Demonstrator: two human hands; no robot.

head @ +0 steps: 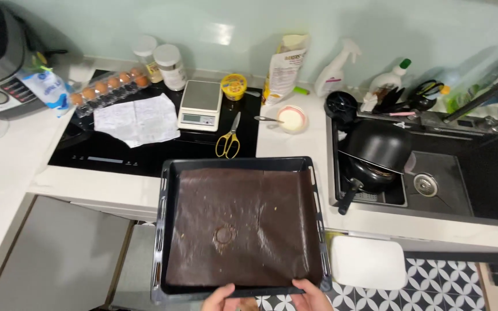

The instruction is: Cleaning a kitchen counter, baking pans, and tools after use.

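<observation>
Left hand: the left hand (221,298) sits at the bottom edge of the view, fingers curled over the near rim of the baking tray, gripping it left of the rim's middle.
Right hand: the right hand (312,295) grips the same near rim just beside the left, fingers bent over the edge; only part of it shows.
Baking tray: a dark rectangular baking tray (163,230) with slotted side rims, held out level in front of the desk (312,144), its far edge over the desk's front.
Liner: a brown liner sheet (243,224) covers the tray floor, creased, with a faint ring mark near the middle and a few pale crumbs.
Cooktop: a black cooktop (116,155) lies beyond the tray, carrying a crumpled paper sheet (136,120), yellow-handled scissors (229,138) and a kitchen scale (200,103).
Eggs: a clear carton of brown eggs (108,85) lies at the cooktop's far left.
Sink: a dark sink (433,173) to the right holds black pans (376,152).
</observation>
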